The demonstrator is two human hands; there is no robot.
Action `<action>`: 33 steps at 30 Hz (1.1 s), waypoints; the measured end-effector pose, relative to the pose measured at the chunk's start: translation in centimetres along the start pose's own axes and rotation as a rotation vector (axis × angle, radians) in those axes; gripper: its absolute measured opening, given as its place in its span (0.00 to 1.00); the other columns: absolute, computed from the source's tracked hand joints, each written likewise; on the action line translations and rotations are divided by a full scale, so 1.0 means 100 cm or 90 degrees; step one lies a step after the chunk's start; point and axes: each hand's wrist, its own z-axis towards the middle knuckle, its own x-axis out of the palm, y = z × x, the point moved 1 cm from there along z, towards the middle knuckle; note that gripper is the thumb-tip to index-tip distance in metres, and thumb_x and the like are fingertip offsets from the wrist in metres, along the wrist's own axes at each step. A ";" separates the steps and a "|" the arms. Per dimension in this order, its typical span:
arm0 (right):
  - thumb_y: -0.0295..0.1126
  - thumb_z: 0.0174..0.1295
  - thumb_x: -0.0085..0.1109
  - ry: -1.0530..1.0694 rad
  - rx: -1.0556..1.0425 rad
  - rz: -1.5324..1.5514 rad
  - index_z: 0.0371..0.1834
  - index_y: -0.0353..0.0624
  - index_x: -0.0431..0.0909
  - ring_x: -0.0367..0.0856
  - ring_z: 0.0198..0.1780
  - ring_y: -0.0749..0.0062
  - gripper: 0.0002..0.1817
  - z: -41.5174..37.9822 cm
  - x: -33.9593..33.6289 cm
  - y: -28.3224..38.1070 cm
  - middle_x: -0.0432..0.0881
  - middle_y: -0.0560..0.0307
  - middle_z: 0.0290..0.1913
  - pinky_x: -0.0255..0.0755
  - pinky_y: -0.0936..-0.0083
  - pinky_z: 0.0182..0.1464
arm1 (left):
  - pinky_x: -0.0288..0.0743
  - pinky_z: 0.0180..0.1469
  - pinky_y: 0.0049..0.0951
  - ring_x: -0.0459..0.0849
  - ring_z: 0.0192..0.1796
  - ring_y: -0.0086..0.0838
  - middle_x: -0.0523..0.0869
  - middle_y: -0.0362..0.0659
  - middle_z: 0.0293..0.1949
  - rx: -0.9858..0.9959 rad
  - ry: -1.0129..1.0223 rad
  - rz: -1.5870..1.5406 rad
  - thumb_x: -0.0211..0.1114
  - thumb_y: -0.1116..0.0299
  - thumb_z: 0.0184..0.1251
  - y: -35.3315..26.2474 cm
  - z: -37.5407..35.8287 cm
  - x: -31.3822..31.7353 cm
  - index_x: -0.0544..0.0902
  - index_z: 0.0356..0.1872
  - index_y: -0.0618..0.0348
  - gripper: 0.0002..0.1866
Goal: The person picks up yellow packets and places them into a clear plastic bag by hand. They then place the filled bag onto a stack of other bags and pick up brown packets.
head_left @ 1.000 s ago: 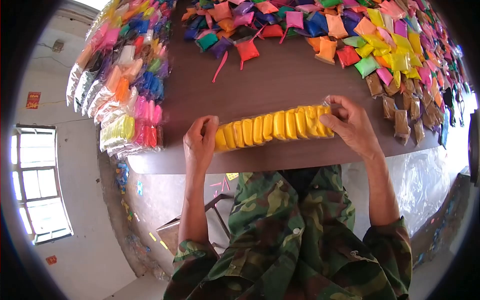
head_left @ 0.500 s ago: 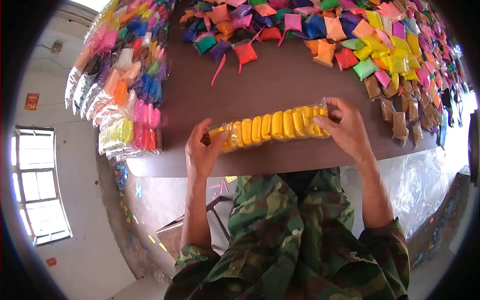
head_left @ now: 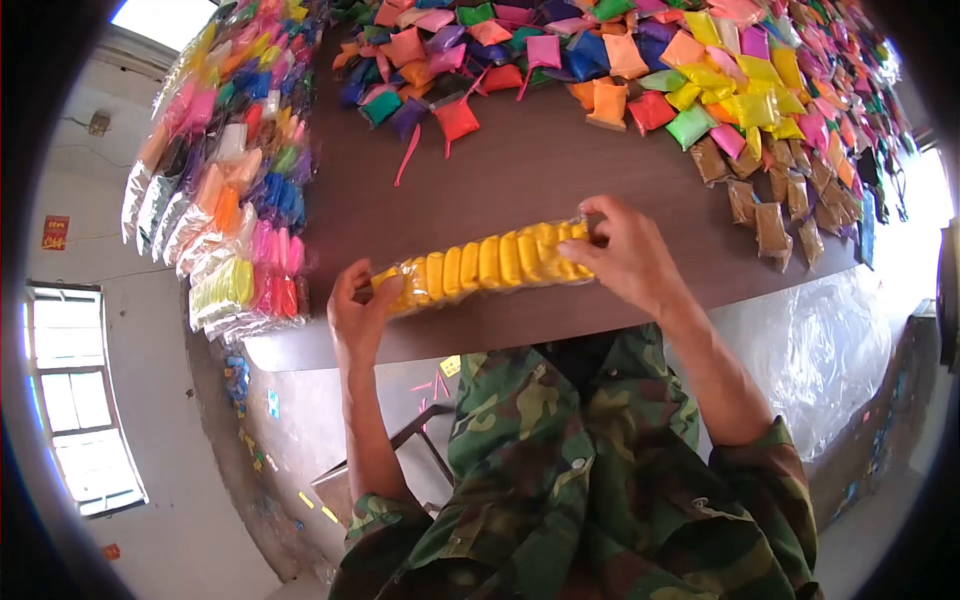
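A long clear plastic sleeve packed with a row of yellow packets [head_left: 485,263] lies along the near edge of the dark brown table [head_left: 530,170]. My left hand [head_left: 358,315] pinches the sleeve's left end. The right end is gripped by my right hand [head_left: 622,255], fingers curled over the last packets. Both arms come up from camouflage sleeves at the bottom.
A heap of small coloured packets [head_left: 620,50] covers the far side of the table, with brown ones [head_left: 765,200] at the right. Stacked filled sleeves of mixed colours [head_left: 235,190] lie at the left edge. Clear plastic sheeting [head_left: 825,350] hangs below the table at right.
Both hands and the yellow sleeve have shifted left in the view. My left hand has closed its fingers around the sleeve's left end, crumpling the plastic there.
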 end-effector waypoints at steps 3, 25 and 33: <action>0.42 0.62 0.80 -0.001 0.006 0.024 0.63 0.34 0.82 0.95 0.48 0.54 0.32 0.001 0.006 0.002 0.93 0.40 0.46 0.86 0.58 0.53 | 0.84 0.43 0.26 0.86 0.42 0.23 0.88 0.45 0.50 0.024 -0.014 0.004 0.87 0.64 0.63 0.008 -0.002 -0.007 0.84 0.68 0.64 0.34; 0.36 0.66 0.81 -0.041 0.038 0.078 0.63 0.29 0.82 0.92 0.45 0.73 0.29 -0.008 0.000 -0.013 0.94 0.45 0.44 0.84 0.72 0.48 | 0.83 0.42 0.27 0.86 0.41 0.23 0.89 0.44 0.44 -0.018 -0.014 -0.060 0.86 0.63 0.65 -0.032 -0.024 0.014 0.81 0.70 0.66 0.35; 0.29 0.69 0.78 -0.051 0.101 0.149 0.65 0.28 0.81 0.89 0.48 0.77 0.25 0.016 -0.023 -0.005 0.93 0.50 0.49 0.82 0.78 0.50 | 0.84 0.47 0.34 0.88 0.41 0.32 0.90 0.49 0.43 0.030 -0.019 -0.054 0.84 0.64 0.65 -0.054 -0.006 0.037 0.85 0.66 0.65 0.30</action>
